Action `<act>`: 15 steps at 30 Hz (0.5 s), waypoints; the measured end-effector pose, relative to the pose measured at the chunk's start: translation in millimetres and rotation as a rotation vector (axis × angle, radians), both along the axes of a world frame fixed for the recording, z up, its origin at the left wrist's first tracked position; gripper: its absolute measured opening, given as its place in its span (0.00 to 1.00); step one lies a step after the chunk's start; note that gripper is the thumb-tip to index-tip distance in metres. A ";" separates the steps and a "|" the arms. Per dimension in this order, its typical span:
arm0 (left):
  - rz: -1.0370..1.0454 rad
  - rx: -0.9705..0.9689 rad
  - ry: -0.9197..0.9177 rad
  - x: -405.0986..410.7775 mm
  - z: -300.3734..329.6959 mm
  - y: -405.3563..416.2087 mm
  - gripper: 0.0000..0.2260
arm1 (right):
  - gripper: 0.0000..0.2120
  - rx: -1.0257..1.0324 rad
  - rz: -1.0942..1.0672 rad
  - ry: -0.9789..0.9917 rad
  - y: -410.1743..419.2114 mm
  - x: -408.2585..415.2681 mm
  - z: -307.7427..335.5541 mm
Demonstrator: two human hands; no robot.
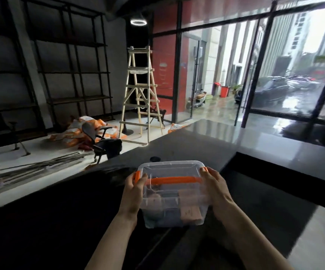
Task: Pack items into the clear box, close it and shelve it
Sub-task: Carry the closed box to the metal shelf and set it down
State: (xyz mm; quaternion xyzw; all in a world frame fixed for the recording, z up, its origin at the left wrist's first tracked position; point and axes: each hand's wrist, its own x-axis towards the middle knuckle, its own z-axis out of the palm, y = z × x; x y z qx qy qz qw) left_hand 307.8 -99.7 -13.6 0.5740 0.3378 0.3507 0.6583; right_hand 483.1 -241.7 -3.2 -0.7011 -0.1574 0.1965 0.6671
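A clear plastic box [172, 193] with a clear lid, orange side clips and an orange handle lying across the lid is held in front of me above the dark counter. My left hand [133, 191] grips its left side, thumb on the orange clip. My right hand [215, 189] grips its right side at the other clip. Through the walls I see several items inside, among them brownish packets and something dark. Tall dark metal shelves [73, 71] stand against the far left wall.
A dark glossy counter [196, 145] runs under and beyond the box. On the floor to the left are an office chair [103, 141], orange-and-white bags and long metal bars. A wooden ladder [140, 94] stands in the middle. Glass walls are on the right.
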 end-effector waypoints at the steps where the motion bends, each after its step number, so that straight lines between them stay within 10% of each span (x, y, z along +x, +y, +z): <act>1: -0.041 -0.002 -0.015 17.6 -2.2 -14.9 0.15 | 0.20 0.012 -0.044 -0.015 -21.2 10.9 -2.0; 15: -0.454 -0.007 -0.014 210.7 -134.3 -284.5 0.23 | 0.22 -0.058 -0.481 -0.115 -354.1 116.2 -126.2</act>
